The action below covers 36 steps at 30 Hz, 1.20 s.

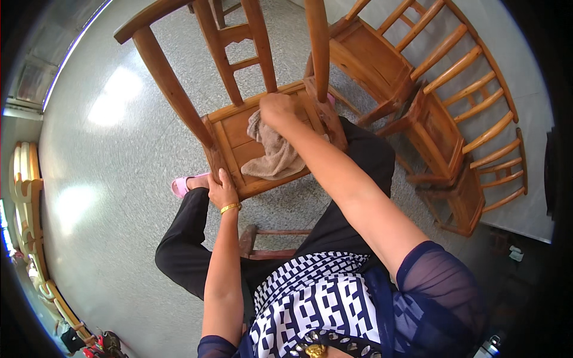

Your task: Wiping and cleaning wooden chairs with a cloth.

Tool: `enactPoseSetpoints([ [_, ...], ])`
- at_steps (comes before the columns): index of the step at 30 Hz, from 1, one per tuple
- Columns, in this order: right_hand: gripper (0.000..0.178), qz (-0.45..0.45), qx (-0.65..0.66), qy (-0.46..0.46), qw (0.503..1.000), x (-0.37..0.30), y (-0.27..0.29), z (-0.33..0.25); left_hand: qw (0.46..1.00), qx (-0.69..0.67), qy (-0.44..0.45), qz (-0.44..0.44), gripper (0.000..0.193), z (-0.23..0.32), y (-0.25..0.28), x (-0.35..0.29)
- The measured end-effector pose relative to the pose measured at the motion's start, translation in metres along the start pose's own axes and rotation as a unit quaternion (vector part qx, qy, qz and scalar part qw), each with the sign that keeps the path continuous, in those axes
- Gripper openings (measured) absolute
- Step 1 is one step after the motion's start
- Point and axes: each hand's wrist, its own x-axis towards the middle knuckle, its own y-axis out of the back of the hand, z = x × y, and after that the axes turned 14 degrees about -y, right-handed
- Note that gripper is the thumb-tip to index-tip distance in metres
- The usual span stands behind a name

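Note:
A brown wooden chair (236, 140) stands before me between my knees, its slatted back on the far side. My right hand (279, 110) is closed on a tan cloth (271, 152), pressing it on the seat near the foot of the back slats. The rest of the cloth lies loosely bunched across the seat toward the front edge. At the seat's left front corner, my left hand (223, 192) grips the edge, with the thumb on top and the other fingers mostly hidden.
Several similar wooden chairs (439, 131) stand in a row along the wall at right. Below the seat is a wooden rail (274, 231) near my legs. A carved wooden piece of furniture (30, 197) lines the far left. The floor (119, 238) is speckled grey.

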Motion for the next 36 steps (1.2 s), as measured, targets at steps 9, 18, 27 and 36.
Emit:
enactPoseSetpoints([
  [9,0.018,0.059,-0.036,0.142,0.987,-0.029,-0.042,-0.072,1.0,0.009,0.003,-0.001,0.056,0.001,-0.004,0.001],
  [18,0.022,-0.038,0.031,0.121,0.991,-0.019,-0.005,-0.022,0.999,0.029,0.023,-0.006,0.053,-0.008,-0.001,-0.001],
  [27,0.028,-0.04,0.053,-0.036,0.997,-0.011,0.02,0.08,0.998,0.015,0.041,-0.053,0.061,-0.02,-0.005,0.005],
  [36,0.03,-0.044,0.094,-0.082,0.991,-0.059,-0.006,0.113,0.995,-0.042,0.043,-0.075,0.075,-0.012,-0.002,0.005],
])
